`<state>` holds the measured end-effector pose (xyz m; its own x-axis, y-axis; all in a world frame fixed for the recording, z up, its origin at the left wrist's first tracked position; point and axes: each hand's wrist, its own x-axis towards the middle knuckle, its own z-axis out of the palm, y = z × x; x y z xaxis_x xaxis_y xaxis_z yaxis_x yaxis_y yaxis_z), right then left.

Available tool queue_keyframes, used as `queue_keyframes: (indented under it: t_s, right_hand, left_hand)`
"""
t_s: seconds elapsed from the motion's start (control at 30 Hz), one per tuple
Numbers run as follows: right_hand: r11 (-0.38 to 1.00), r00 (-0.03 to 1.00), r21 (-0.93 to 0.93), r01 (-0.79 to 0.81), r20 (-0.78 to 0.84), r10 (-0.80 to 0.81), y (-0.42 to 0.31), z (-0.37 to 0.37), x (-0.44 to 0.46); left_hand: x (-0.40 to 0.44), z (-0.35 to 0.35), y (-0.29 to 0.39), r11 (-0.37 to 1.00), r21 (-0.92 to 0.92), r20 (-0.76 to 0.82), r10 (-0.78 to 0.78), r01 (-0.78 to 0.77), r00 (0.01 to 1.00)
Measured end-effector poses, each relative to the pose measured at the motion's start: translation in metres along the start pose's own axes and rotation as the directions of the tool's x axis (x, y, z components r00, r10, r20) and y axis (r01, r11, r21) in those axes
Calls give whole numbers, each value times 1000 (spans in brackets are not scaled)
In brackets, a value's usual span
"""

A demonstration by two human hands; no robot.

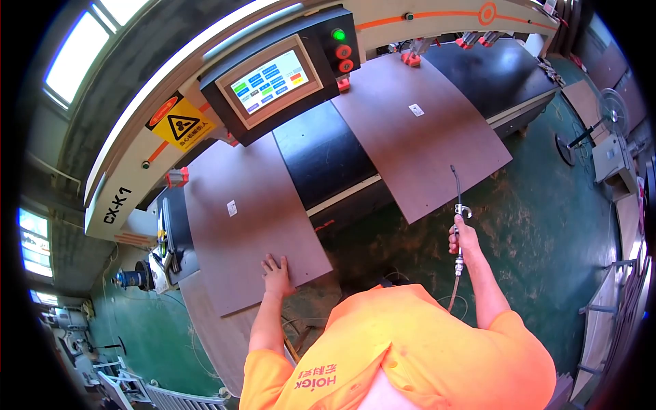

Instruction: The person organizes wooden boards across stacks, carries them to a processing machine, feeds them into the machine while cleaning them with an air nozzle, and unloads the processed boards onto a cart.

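My left hand (pixel 277 276) lies with spread fingers on the near edge of a brown panel (pixel 239 236) on the machine's left side. My right hand (pixel 464 237) is wrapped round an air blow gun (pixel 458 205), whose thin nozzle points away from me, over the near part of a second brown panel (pixel 427 143). A hose hangs from the gun's lower end. Each panel bears a small white label, and both panels stick out past the front edge of the black machine bed (pixel 324 154).
A control screen (pixel 270 80) with lit buttons hangs from the machine's beam (pixel 383 27). Red clamp feet sit along the beam. A standing fan (pixel 611 113) is at the right. A blue motor (pixel 131 278) is at the left, and a hose runs over the green floor (pixel 547 232).
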<state>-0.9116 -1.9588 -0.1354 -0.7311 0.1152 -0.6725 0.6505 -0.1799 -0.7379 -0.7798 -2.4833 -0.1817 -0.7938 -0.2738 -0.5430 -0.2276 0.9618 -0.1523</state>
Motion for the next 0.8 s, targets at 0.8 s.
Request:
queue_keyframes:
  t_s: [0.8]
  right_hand:
    - [995,985,-101,20,172,-2,30,11,0]
  left_hand:
    - [11,-17,46,995,85,48,41,-45,998]
